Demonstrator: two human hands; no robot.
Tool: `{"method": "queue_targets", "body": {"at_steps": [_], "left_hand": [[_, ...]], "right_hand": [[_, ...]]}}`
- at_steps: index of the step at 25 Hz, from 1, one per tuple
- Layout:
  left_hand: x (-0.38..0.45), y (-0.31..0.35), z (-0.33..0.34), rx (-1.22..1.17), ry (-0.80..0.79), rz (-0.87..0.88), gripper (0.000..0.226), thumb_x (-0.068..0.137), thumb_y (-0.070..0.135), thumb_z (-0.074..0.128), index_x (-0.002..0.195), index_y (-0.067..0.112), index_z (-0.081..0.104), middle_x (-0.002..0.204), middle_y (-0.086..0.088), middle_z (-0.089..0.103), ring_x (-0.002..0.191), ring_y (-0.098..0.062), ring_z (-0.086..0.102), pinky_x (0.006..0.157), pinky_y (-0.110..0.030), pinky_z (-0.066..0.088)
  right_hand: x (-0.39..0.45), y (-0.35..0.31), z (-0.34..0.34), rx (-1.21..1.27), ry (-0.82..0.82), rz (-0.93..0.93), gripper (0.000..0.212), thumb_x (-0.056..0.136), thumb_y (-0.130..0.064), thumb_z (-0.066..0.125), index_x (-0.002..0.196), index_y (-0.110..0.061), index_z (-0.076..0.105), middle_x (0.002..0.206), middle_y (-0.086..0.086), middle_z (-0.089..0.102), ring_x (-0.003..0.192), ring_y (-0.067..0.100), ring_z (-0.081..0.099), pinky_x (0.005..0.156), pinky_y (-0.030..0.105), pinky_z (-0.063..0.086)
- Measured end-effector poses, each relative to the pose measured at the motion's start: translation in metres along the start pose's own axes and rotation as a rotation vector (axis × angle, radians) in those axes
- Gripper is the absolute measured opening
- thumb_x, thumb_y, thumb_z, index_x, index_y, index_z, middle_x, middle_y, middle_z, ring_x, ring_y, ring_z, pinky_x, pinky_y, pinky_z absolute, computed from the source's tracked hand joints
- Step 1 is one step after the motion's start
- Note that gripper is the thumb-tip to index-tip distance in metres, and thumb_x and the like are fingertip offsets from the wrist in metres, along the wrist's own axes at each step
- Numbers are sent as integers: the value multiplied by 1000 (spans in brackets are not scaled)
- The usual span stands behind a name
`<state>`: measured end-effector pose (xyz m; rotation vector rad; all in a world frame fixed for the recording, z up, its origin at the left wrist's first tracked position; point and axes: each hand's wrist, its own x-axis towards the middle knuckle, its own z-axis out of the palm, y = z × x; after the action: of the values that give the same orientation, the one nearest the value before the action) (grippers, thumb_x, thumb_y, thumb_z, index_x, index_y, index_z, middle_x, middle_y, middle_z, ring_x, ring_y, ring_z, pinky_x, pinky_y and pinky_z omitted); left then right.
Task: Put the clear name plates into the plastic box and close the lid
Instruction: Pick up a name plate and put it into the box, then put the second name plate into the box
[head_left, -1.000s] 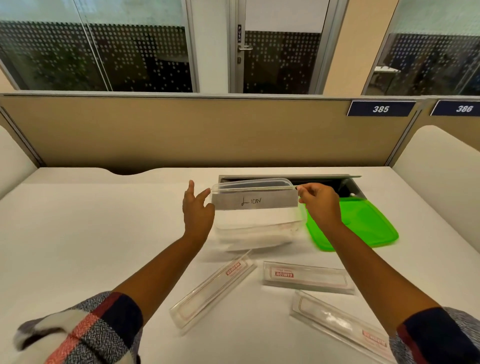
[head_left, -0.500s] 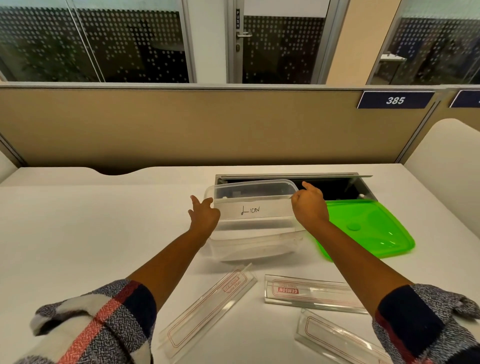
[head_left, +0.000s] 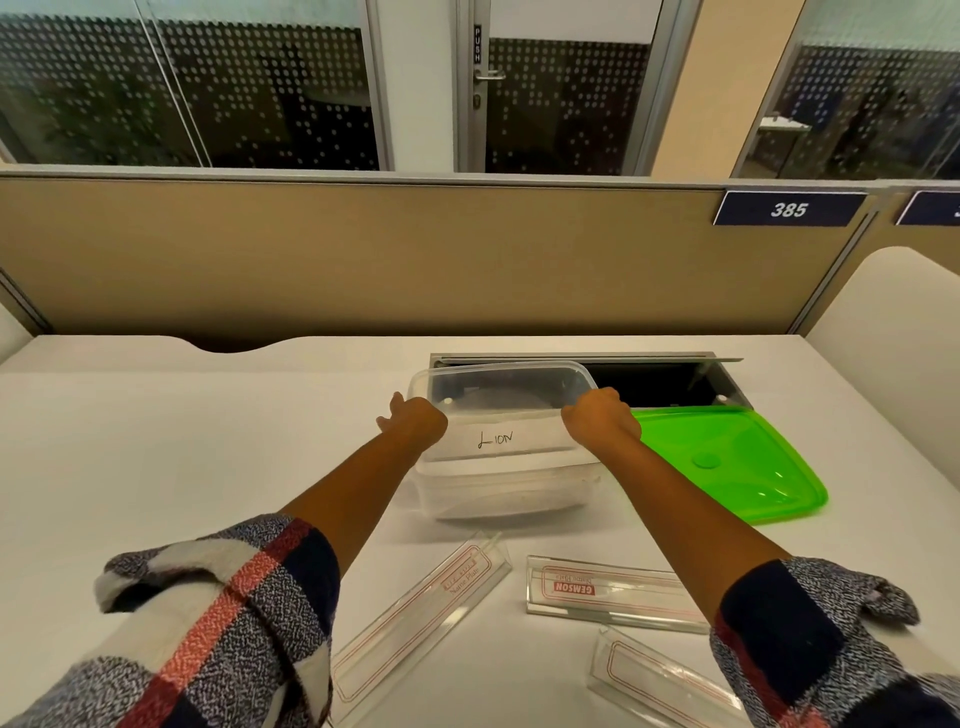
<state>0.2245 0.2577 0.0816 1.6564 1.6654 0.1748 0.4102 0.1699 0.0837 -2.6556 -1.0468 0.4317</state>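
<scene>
A clear plastic box stands open at the middle of the white desk. A name plate with a paper insert reading "LION" sits lengthwise in the box's near part. My left hand holds its left end, fingers partly spread. My right hand is closed on its right end. Three more clear name plates lie on the desk in front: one slanted at the left, one flat in the middle, one at the lower right. The green lid lies to the right of the box.
An open cable tray slot is sunk into the desk right behind the box and lid. A tan partition closes off the back. A white side divider stands at the right. My plaid sleeves fill the lower corners.
Both hands have lowered the "LION" name plate from above the box's rim down into the box. My view has moved closer and tipped down.
</scene>
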Motion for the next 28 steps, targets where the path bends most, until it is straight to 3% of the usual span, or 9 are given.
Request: {"method": "queue_targets", "body": {"at_steps": [3,7,11,15,18,20,23,25,28], "left_hand": [[-5,-5,1,63,61,108,50,94,20,44,139,5,27,156,-13,4,142,-37,10,118,-48,13],[-29,-22,-1,-53,206,269,42,93,23,45,133,10,41,156,-10,12,141,-33,18,115,-52,20],[-74,-46,1,-133,272,398,37,91,19,49,127,12,50,154,-9,22,140,-32,23,113,-51,23],[-128,-86,17,35,404,565,30,89,20,52,119,18,58,149,-5,36,140,-28,26,115,-51,14],[-162,-121,27,91,451,539,31,90,20,50,120,20,57,149,-3,36,140,-25,26,116,-49,12],[-189,-148,35,113,412,552,35,90,17,50,124,19,54,149,-4,34,141,-26,25,115,-48,15],[-223,-185,58,255,373,719,39,85,12,58,123,14,55,141,-11,46,132,-33,40,107,-51,30],[-240,-203,70,285,311,718,43,90,21,45,132,14,44,145,-10,39,135,-30,35,111,-45,26],[-248,-231,84,243,194,649,57,95,29,32,144,22,5,157,2,4,145,-13,2,116,-23,-5]], "right_hand": [[-2,7,-6,25,-7,-116,40,91,-24,44,127,-9,50,135,21,42,120,40,46,96,43,43],[-29,17,-13,154,169,-301,40,90,-18,49,128,-11,52,149,16,33,138,32,28,113,44,29],[-86,31,-6,208,260,-501,37,90,-14,50,127,-13,52,152,9,29,144,26,17,117,38,19],[-148,51,22,222,180,-546,47,96,-34,40,141,-19,32,156,2,22,146,18,8,118,32,12],[-182,65,45,182,84,-501,58,96,-45,34,146,-23,15,158,-1,10,146,15,2,118,33,14],[-204,74,60,157,40,-504,60,96,-45,33,147,-23,11,159,-1,6,146,14,0,118,34,15],[-230,86,78,71,5,-556,61,96,-46,31,147,-21,9,159,-2,3,146,13,-5,119,31,9],[-244,90,86,3,23,-607,61,96,-46,30,147,-21,9,159,-2,2,146,14,-8,118,28,5],[-257,95,94,-3,19,-620,60,96,-45,31,147,-22,9,159,-3,2,146,14,-7,118,28,6]]}}
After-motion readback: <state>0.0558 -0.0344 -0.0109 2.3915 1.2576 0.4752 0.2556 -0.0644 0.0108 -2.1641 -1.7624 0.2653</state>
